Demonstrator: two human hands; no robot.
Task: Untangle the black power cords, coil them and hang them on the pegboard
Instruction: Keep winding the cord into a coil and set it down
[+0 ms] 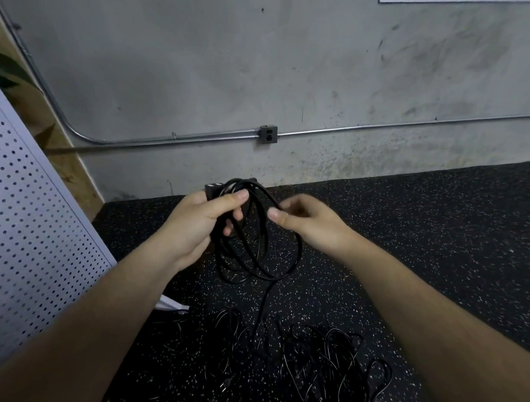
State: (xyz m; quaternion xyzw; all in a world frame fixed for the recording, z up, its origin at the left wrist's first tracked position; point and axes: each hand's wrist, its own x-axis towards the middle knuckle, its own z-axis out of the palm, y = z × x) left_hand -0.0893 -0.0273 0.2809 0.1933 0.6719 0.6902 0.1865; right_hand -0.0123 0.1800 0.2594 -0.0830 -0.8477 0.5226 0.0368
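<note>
Dim, flat light cast only soft shadows, the wide lens bowed the pipe point(175, 138), and the right hand point(308, 222) was slightly blurred.

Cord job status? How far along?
Early. Done: a few loops wound into one coil. In hand: left hand grips that coil, right hand pinches a strand of it; its tail runs down to the floor. Left: the tangle of cords on the floor, and hanging; no cord shows on the visible part of the pegboard.
</note>
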